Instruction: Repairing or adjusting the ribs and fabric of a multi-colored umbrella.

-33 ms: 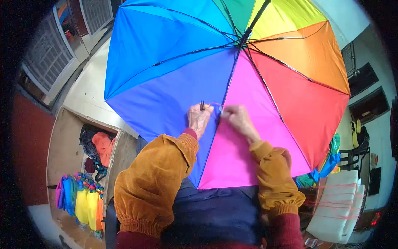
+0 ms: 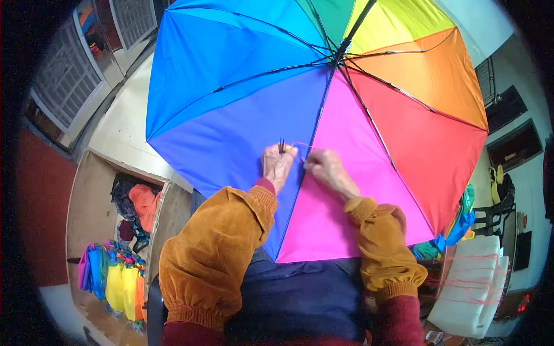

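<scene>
An open rainbow umbrella (image 2: 231, 121) is spread underside up before me, its black shaft (image 2: 360, 26) rising from the hub at the top. My left hand (image 2: 278, 164) is closed over the violet panel, with the two dark points of a small pronged tool (image 2: 281, 145) sticking up from its fingers. A fine pink thread (image 2: 301, 143) runs between my hands across a black rib (image 2: 318, 118). At that rib, by the pink panel (image 2: 334, 225), my right hand (image 2: 328, 168) is curled and slightly blurred. Whatever its fingertips pinch is hidden.
A wooden box (image 2: 86, 196) at left holds folded rainbow umbrellas (image 2: 118, 279) and an orange cloth (image 2: 144, 203). White foam-like sheets (image 2: 466, 282) tied with red string stand at right, near more colourful fabric (image 2: 456, 228). A pale tabletop (image 2: 127, 121) lies at the far left.
My right hand has shifted slightly left and down toward the rib. My left hand and the umbrella stay almost where they were.
</scene>
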### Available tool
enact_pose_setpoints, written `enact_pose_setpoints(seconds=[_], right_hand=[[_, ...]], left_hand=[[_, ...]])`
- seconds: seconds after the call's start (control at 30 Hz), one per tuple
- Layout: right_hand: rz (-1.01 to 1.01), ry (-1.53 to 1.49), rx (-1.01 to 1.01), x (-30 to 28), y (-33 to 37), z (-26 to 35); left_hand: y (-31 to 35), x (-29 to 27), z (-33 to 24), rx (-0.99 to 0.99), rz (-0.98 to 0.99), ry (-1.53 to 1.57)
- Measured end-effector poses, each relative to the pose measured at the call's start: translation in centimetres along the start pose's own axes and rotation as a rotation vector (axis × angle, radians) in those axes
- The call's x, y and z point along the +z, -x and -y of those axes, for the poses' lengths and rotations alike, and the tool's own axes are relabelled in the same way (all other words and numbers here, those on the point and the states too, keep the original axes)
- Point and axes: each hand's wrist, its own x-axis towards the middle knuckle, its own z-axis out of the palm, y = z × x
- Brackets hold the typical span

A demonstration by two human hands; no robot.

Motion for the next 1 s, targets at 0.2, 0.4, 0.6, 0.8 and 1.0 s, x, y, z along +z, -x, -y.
enact_pose_setpoints(seconds=[0.2,0.4,0.6,0.8,1.0], right_hand=[[0.013,0.284,-0.006,2.2,-0.4,0.5],[-0.218,0.152,0.064,2.6,-0.8,0.1],[-0.136,-0.31,0.327,1.5,-0.6,1.0],[-0.351,-0.594,0.579,0.4,-1.8,1.9],[-0.409,-0.758,0.525,-1.5,-2.8,0.7]], left_hand=[[0.9,0.0,-1.0,-0.068,0.04,0.188],[1.5,0.2,-1.4,-0.14,0.074,0.272],[1.2,0.2,-0.8,-0.132,0.085,0.222],[0.9,0.4,-1.7,-0.305,0.076,0.5],[0.8,0.4,-2.1,-0.244,0.144,0.202]])
